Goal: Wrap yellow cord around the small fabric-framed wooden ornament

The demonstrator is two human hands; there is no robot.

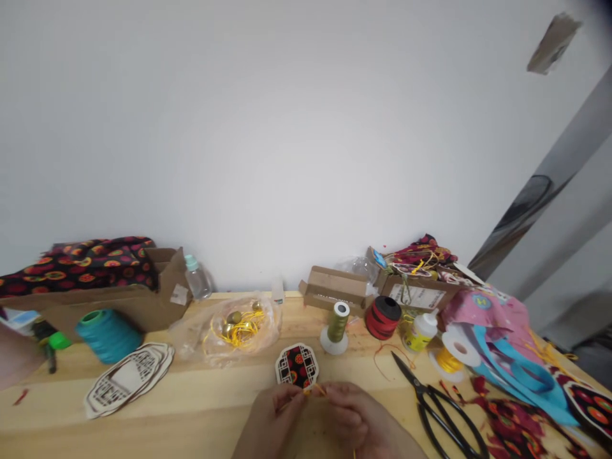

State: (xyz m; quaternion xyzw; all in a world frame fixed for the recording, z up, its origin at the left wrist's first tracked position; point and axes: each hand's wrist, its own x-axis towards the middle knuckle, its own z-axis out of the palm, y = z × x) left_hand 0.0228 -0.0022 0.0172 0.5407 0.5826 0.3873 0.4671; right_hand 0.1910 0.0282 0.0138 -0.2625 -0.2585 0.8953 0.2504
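The head view is showing both hands meeting low at the centre, the left hand (273,415) and the right hand (352,415) each pinching a thin yellow-orange cord (319,388) between thumb and finger, presumably so that a short span is staying under control. The cord is lying just in front of the black patterned piece (297,366), which is resting flat on the tabletop (191,417); whether the two are joined, I cannot tell. The black scissors (421,390) are lying to the right with handles facing the person, probably for an easy grab. Thread spools, including the olive spool (337,326), are standing farther back, likely leaving elbow room, while the pale frames (128,380) are lying stacked at left, apparently to save space.
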